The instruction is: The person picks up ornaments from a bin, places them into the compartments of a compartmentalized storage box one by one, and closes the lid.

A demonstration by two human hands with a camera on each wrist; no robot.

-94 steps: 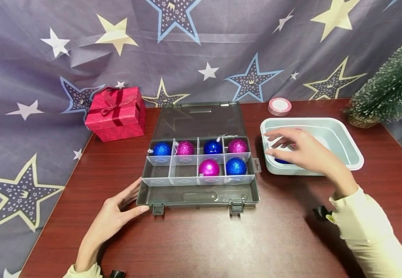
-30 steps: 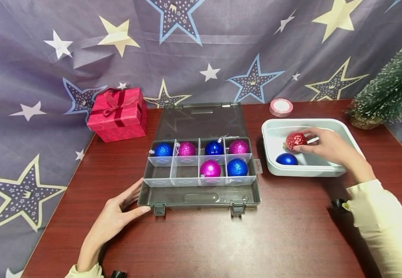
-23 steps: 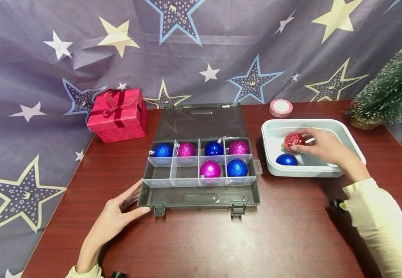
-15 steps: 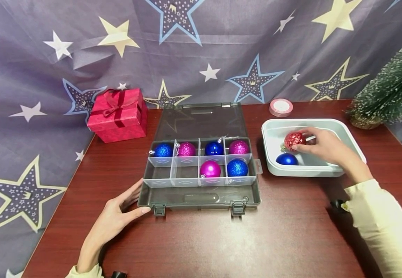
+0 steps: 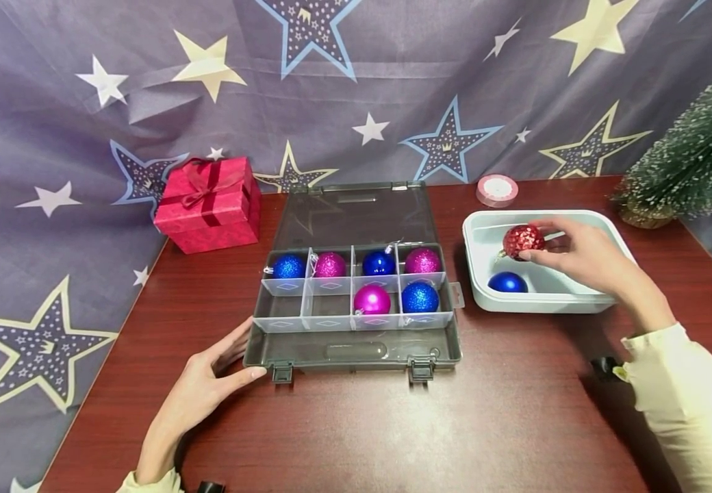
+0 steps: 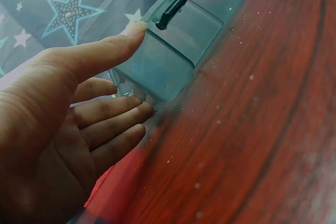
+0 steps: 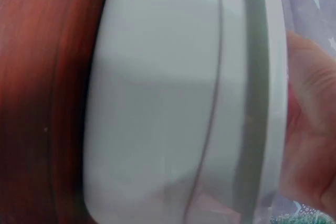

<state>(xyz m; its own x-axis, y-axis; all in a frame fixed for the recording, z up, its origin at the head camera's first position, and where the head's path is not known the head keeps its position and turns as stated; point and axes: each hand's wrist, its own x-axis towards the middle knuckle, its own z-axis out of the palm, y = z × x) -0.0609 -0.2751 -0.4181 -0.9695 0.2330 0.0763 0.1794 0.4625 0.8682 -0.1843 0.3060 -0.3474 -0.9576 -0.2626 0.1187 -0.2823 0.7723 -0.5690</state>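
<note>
And there's the red ball [image 5: 523,242], over the tray at my right, pinched by the right hand [image 5: 587,253] — thumb on the near side, fingers on the far side. Whether it touches the tray floor I can't tell from up here. I'd judge it a thin, hollow shell: very light, stiff, apt to crack under a hard squeeze, though that rough sparkle should give good purchase. Best hold, I'd say, is right across its widest part, gently, leaving the cap [image 5: 502,254] free, as here. Just nearer me, a smooth blue ball [image 5: 508,283] sits in the white tray [image 5: 541,303]; that shine looks slicker to me. Across to the left, the divided case [image 5: 352,356] lies with its lid back, six balls in its compartments. The left hand [image 5: 202,383] steadies its near-left corner, fingers extended, thumb at the edge — nothing gripped.
</note>
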